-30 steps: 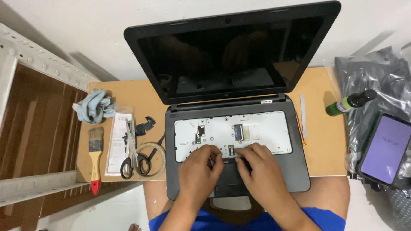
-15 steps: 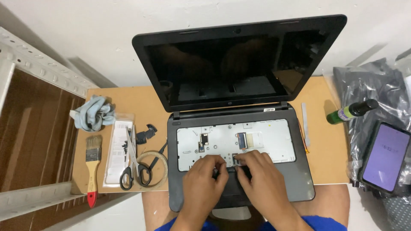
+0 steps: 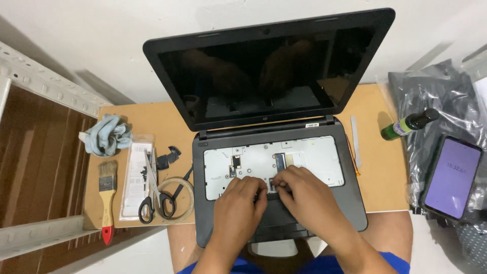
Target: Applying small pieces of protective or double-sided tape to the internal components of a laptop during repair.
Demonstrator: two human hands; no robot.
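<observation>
On a small tan board laid across our knees (image 3: 375, 152), we see an open black laptop (image 3: 276, 132) with its keyboard taken out, baring a pale grey metal tray (image 3: 314, 157) whose long axis runs left to right in front of us. Its dark screen (image 3: 264, 76) tilts back toward the white wall and mirrors our two hands faintly. Both hands meet at the near edge of that tray, at its middle. Our left hand (image 3: 238, 208) rests knuckles up with fingers curled narrow, its tips touching the tray's lip. Our right hand (image 3: 304, 198) sits just beside it and slightly farther in, fingers pinched close over a small dark connector (image 3: 272, 183) at the tray's front edge; we cannot tell whether it actually grips anything there. The connector lies directly ahead of the fingertips, between the two hands, with the right hand nearer. Two more ribbon sockets, one at the left (image 3: 234, 163) and one at the middle (image 3: 280, 159), sit just beyond. To the right lie a crinkled black plastic bag (image 3: 431, 101), a lit phone with a purple screen (image 3: 452, 177) and a green bottle with a black cap (image 3: 408, 124). To the left lie a crumpled blue-grey cloth (image 3: 105, 136), a yellow-handled paintbrush with a red tip (image 3: 106, 198), black-handled scissors (image 3: 152, 195) and a roll of clear tape (image 3: 177, 197).
</observation>
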